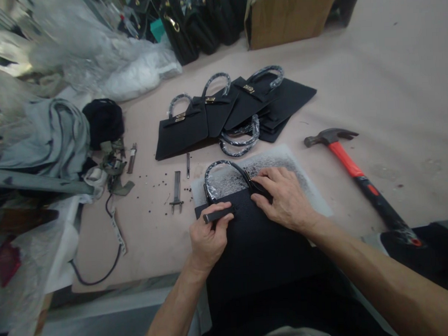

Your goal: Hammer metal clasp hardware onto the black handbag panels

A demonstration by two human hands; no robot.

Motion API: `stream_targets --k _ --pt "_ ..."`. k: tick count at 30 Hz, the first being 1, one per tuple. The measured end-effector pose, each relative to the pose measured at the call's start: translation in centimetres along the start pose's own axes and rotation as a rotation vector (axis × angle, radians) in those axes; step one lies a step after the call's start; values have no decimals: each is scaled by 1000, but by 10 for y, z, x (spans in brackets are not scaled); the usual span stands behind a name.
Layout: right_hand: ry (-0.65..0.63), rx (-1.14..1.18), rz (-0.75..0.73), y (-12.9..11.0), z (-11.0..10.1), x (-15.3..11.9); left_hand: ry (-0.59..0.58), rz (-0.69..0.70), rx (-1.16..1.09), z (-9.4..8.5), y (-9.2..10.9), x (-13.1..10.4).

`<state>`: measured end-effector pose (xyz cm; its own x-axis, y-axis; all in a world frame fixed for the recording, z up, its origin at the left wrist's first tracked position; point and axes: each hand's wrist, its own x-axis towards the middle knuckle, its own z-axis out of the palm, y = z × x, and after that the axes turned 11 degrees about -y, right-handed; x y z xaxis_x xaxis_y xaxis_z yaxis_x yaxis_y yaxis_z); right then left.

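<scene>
A black handbag panel (264, 240) lies in front of me, its top edge over a white, heavily marked board (314, 196). Its arched handle (224, 163), wrapped in clear film, points away from me. My left hand (208, 238) pinches a short dark metal punch (214, 216) between thumb and fingers. The punch lies tilted low over the panel near the handle's left foot; its tip is hard to make out against the black. With closed fingers, my right hand (285, 200) grips a black strap (261, 190) by the handle's right foot, where a bit of gold metal shows.
A claw hammer (352, 170) with a red and black grip lies to the right. Several black bag panels (221, 111) overlap behind the board. A pronged punch (176, 192), a thin rod (188, 165) and black specks lie left. A cardboard box (291, 16) stands behind.
</scene>
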<state>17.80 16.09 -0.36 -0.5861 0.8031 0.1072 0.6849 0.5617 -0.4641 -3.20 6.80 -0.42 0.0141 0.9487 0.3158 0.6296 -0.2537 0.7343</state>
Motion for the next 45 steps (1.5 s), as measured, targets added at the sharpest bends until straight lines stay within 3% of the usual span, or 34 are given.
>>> stream_targets --k 9,17,26,29,32,35,37,41,43,45 --pt "-1 -34 -10 1 0 -1 3 109 93 0 -1 2" --pt "8 -35 -12 -1 -1 -1 28 63 96 7 -2 1" --pt "24 -29 -23 1 2 -1 -23 141 104 9 -2 10" --pt "81 44 -49 1 3 -1 -28 155 104 10 -5 9" --pt "224 143 -48 8 -8 -5 -31 150 92 11 -5 9" --pt "348 44 88 28 -33 -24 -16 142 75 12 -4 9" --pt "344 -124 247 47 -50 -45 -8 147 77 14 -3 8" --pt "76 -330 596 84 -69 -88 -35 175 100 16 -3 8" --pt "21 -232 719 95 -73 -98 -49 174 108 17 -4 8" --pt "13 130 835 98 -78 -98 -53 161 108 18 -6 7"
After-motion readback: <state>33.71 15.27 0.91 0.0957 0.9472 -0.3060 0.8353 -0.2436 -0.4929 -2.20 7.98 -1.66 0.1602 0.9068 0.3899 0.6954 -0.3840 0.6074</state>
